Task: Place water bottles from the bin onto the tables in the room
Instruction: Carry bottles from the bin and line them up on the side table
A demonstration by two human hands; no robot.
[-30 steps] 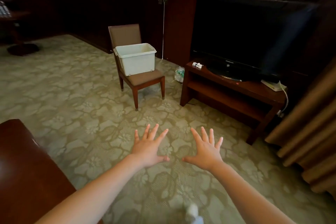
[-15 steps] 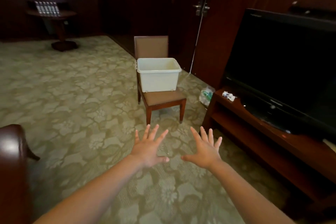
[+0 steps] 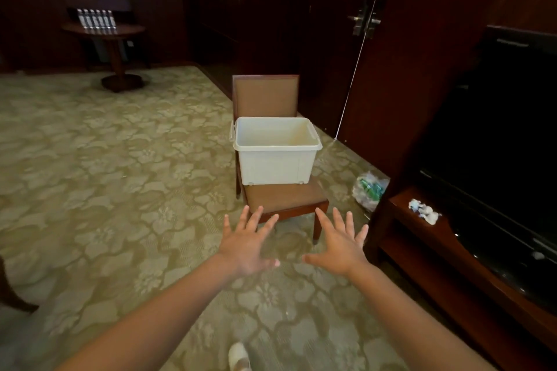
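On the chair ahead: white bin (image 3: pixel 275 156), open-topped, stands on the seat of the chair (image 3: pixel 283 199), pushed towards the backrest.
Bin contents: no bottle shows above the rim; the near wall hides its floor from me.
Left hand (image 3: pixel 245 245): empty, fingers straight and spread, palm down over the carpet (image 3: pixel 120 190).
Right hand (image 3: pixel 339 245): likewise empty and spread, level with the left.
Bearing: bin lies straight ahead beyond my fingertips, apart from both, roughly centred between my hands; I judge neither hand clearly nearer.
Long axis: runs left to right across my view, its long near wall facing me.
Round table (image 3: pixel 104 29): far left, well apart, with a row of bottles (image 3: pixel 96 19) upright on it.
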